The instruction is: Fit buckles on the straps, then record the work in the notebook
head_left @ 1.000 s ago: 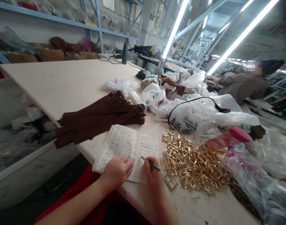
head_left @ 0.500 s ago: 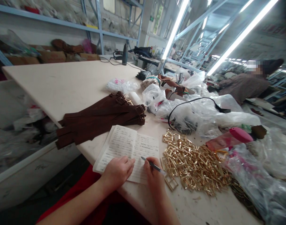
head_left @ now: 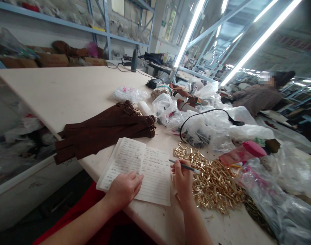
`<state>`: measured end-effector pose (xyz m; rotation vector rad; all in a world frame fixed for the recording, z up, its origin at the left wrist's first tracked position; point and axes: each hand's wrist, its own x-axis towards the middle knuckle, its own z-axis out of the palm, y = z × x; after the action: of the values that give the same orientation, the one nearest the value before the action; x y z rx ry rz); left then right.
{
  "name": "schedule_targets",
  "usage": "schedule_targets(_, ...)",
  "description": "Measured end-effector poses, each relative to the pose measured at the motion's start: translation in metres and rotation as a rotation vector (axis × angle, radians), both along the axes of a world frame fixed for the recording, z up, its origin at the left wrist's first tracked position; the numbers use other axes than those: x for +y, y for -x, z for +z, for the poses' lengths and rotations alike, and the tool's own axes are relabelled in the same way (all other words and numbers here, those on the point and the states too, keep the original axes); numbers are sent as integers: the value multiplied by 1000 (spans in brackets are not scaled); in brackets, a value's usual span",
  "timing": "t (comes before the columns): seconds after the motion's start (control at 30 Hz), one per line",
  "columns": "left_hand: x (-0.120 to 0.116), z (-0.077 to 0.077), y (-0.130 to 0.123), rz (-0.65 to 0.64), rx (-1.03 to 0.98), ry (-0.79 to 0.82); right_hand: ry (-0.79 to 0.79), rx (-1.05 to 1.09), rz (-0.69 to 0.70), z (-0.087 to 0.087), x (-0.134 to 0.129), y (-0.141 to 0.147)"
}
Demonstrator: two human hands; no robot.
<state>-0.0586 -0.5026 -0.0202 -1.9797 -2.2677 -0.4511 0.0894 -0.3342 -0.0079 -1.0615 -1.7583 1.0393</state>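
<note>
An open notebook [head_left: 155, 183] with handwritten lines lies near the table's front edge. Across the lower part of its left page rests my left hand [head_left: 126, 189], open, fingers side by side and slightly bent, gripping nothing. My right hand [head_left: 184, 180] is closed around a dark pen [head_left: 184, 165], just past the right page's edge. The pen's tip points left, near the ends of the written lines. Right beside that hand spreads a heap of gold-coloured rectangular metal buckles [head_left: 216, 185]. Dark brown straps [head_left: 106, 131], bundled together, lie behind the notebook on the left.
Clear plastic bags [head_left: 206, 126] with a black cord over them fill the table's right side. A pink bottle [head_left: 242, 153] lies by the buckles. A dark upright tool [head_left: 134, 61] stands at the back. Beyond the table, another person [head_left: 257, 97] is at the right.
My right hand has moved up and right with the pen, off the right page to its edge. My left hand stays on the notebook. The view has shifted slightly.
</note>
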Motion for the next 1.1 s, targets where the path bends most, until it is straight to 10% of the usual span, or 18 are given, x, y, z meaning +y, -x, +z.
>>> schedule_targets(0.3, 1, -3, 2, -8, -20, -41, -173, -278, 10, -25, 7, 2)
schedule_targets(1.1, 1, 1, 1, -9, -35, -69, -254, -394, -13, -22, 6, 4)
